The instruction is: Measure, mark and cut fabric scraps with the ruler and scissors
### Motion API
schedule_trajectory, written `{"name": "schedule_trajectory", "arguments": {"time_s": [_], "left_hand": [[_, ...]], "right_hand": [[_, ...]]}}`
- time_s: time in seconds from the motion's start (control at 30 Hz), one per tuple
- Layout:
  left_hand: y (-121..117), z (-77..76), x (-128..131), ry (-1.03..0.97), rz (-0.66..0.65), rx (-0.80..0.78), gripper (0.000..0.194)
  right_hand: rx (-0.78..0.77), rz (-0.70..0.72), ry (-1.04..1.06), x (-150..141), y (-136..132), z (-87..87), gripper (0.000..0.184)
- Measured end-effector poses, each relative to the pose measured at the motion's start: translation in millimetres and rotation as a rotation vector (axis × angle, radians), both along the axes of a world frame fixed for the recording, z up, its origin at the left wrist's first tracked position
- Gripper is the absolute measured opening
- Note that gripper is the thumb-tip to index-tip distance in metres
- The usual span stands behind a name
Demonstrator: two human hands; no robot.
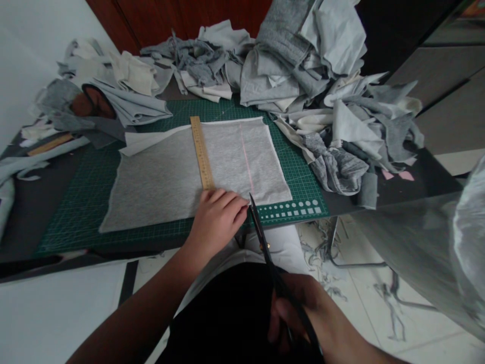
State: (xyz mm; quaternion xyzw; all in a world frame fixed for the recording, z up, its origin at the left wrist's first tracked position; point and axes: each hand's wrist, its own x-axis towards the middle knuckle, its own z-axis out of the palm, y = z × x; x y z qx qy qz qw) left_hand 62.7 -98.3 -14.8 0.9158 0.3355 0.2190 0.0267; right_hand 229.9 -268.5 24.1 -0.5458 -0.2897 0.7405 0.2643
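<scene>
A rectangular piece of grey jersey fabric (162, 187) lies flat on a green cutting mat (76, 212), with a faint pink chalk line (246, 156) marked down its right part. A wooden ruler (202, 151) lies lengthwise on the fabric. My left hand (217, 222) presses down at the ruler's near end, fingers curled together. My right hand (295, 318) grips black-handled scissors (267, 255), held near the table's front edge. Their tips touch the fabric's lower edge, close to the bottom of the pink line.
Large heaps of grey and white fabric scraps (303, 86) rise behind and right of the mat. A wooden strip (49, 144) lies at the left on the dark tabletop. Thread scraps litter the tiled floor, and translucent plastic (470, 237) hangs at the right.
</scene>
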Motion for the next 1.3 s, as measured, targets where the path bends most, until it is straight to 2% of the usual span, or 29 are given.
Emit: {"name": "schedule_trajectory", "arguments": {"time_s": [0.27, 0.5, 0.7, 0.97, 1.17, 1.3], "left_hand": [[0, -0.1, -2, -0.001, -0.033, 0.030, 0.010], [-1, -0.9, -2, 0.001, -0.014, -0.016, 0.009], [0, -1.0, -3, -0.026, -0.019, -0.033, 0.008], [0, 0.1, -3, -0.042, -0.017, -0.089, 0.005], [1, 2.1, -4, -0.059, -0.012, -0.138, 0.006], [1, 2.5, -5, -0.081, -0.027, -0.157, 0.007]], "right_hand": [[0.018, -0.051, 0.036, -5, 10, -4.5, 0.069], [0.018, -0.102, 0.043, -11, 6, -10.4, 0.053], [0.015, -0.124, 0.056, -10, 6, -9.8, 0.052], [0.028, -0.145, 0.069, -15, 5, -21.6, 0.052], [0.079, -0.119, 0.043, -15, 7, -20.0, 0.067], [0.078, -0.127, 0.038, -16, 12, -18.9, 0.068]]}}
